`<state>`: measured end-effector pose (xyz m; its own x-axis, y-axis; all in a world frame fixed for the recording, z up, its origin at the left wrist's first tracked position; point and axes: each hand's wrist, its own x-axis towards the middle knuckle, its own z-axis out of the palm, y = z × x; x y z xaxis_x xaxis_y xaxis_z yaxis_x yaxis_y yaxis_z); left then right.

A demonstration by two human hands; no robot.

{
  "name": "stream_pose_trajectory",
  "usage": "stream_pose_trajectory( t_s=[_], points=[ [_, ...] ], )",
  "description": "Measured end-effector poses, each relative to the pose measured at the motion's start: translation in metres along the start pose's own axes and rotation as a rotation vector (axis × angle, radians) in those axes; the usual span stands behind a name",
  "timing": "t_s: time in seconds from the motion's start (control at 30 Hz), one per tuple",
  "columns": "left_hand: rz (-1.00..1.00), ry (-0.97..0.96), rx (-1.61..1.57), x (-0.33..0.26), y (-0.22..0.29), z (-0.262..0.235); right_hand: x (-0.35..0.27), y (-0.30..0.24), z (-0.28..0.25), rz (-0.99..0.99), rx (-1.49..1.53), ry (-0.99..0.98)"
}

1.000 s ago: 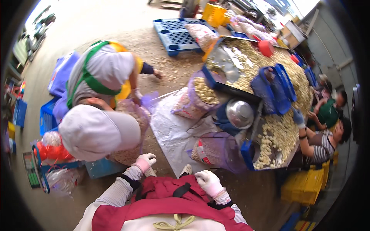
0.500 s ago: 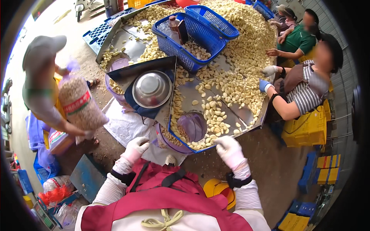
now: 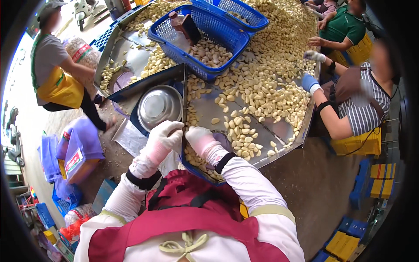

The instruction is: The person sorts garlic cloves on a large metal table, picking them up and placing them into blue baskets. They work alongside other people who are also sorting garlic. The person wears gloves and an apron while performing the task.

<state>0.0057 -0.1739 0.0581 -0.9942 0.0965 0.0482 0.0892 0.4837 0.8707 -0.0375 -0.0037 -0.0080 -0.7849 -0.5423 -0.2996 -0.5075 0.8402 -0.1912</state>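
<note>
Left hand (image 3: 162,140) and right hand (image 3: 200,140) are side by side at the near end of the divider (image 3: 184,98), fingers curled; whether either pinches anything cannot be determined. Garlic cloves (image 3: 273,94) lie on the metal table (image 3: 201,108), mostly right of the steel bowl (image 3: 160,107).

A garlic-handling workshop; pale garlic cloves (image 3: 273,89) heap a metal table (image 3: 208,107); co-workers (image 3: 366,102) line its edge; yellow plastic crates (image 3: 361,145) stand nearby.

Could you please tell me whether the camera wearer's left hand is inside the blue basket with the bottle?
No, the left hand is beside the metal bowl, clear of the blue basket.
</note>
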Motion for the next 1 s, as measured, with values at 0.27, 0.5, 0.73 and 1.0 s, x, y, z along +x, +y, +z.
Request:
stream_pose_trajectory(
  t_s=[0.27, 0.5, 0.73, 1.0],
  points=[
    [-0.272, -0.093, 0.006, -0.005, 0.034, 0.037, -0.056, 0.140, -0.062, 0.103, 0.835, 0.201],
    [-0.673, -0.300, 0.445, 0.054, 0.035, 0.189, -0.093, 0.172, -0.071, 0.021, 0.871, 0.056],
    [-0.593, -0.119, 0.391, 0.052, 0.030, 0.212, -0.128, 0.206, -0.059, 0.160, 1.117, -0.080],
    [-0.382, -0.156, 0.379, 0.044, 0.015, 0.206, -0.126, 0.213, -0.070, 0.441, 1.208, -0.146]
  ],
)
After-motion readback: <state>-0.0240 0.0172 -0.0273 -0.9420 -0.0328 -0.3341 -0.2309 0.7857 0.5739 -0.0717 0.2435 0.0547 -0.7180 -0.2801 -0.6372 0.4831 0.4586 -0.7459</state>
